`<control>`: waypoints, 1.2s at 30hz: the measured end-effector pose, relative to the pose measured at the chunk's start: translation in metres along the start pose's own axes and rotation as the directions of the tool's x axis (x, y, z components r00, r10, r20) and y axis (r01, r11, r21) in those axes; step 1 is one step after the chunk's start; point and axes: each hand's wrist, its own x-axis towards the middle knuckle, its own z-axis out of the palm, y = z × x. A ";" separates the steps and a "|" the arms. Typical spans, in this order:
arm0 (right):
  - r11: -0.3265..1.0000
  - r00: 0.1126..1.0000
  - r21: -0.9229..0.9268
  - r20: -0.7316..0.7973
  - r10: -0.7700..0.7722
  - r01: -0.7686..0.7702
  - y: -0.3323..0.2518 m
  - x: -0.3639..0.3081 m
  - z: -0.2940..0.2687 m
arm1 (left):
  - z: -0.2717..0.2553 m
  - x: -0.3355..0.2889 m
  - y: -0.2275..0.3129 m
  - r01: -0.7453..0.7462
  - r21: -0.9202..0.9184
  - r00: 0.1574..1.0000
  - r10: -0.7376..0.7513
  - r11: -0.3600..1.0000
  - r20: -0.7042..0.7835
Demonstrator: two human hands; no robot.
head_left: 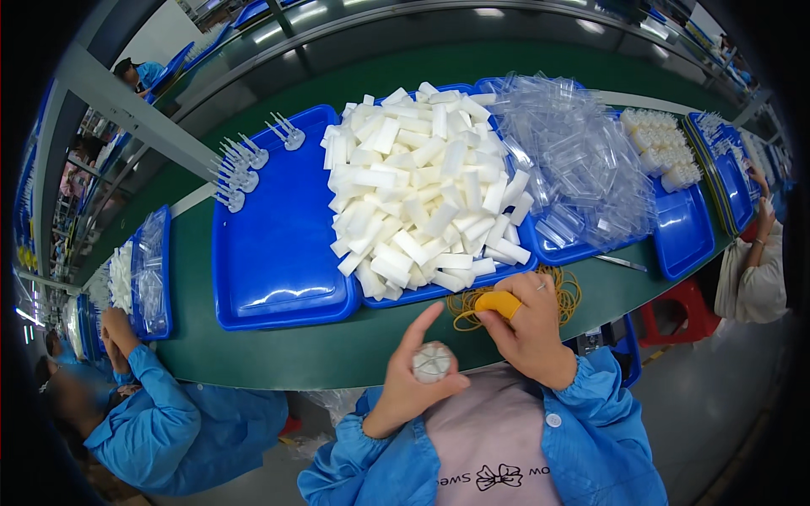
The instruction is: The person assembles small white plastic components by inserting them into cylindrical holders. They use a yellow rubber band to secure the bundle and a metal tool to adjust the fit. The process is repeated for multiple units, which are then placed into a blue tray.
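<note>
My left hand [407,384] is wrapped round a whitish round bundle [432,363], seen end-on, with lines dividing its face into wedges; the index finger sticks out. Its length is hidden in the palm. To the right, my right hand [533,331] has a yellow finger cot [499,304] on one finger. Its thumb and that finger are pinched together at a tan rubber band [461,320], whose loop shows left of the fingertips. Behind and beneath this hand lies a tangled pile of rubber bands [570,295] on the green table, by the tray's front edge.
White foam blocks [413,185] heap over the middle blue tray. The left blue tray [283,270] carries several white stemmed pieces [240,164]. Clear plastic parts [582,169] fill another tray; tweezers [622,263] lie before it. Cream pieces [662,148] stand farther right. Co-workers sit on both sides.
</note>
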 end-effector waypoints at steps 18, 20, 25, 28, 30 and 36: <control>0.899 0.997 0.433 0.072 0.042 -0.069 0.000 0.018 -0.018 | 0.018 0.028 0.005 0.111 -0.253 0.993 -0.099 0.961 0.058; 0.500 0.922 0.780 0.268 0.279 -0.378 -0.008 0.017 -0.021 | 0.015 0.026 0.000 0.136 -0.247 0.983 -0.101 0.959 0.152; -0.064 0.688 0.700 0.712 0.139 -0.712 0.007 0.023 -0.042 | 0.005 0.022 0.014 0.125 0.028 0.874 -0.123 0.992 0.471; 0.793 0.931 0.539 0.351 0.097 -0.286 0.017 0.008 -0.026 | 0.007 0.026 0.021 0.033 0.313 0.826 -0.202 0.949 0.526; 0.976 0.964 0.204 0.265 0.013 -0.069 0.011 0.008 -0.020 | 0.014 0.026 0.019 -0.077 0.552 0.853 -0.232 0.830 0.468; 0.815 0.761 -0.055 0.399 -0.511 0.576 -0.039 0.000 -0.030 | 0.012 0.047 -0.008 -0.176 0.261 0.887 0.038 0.949 0.460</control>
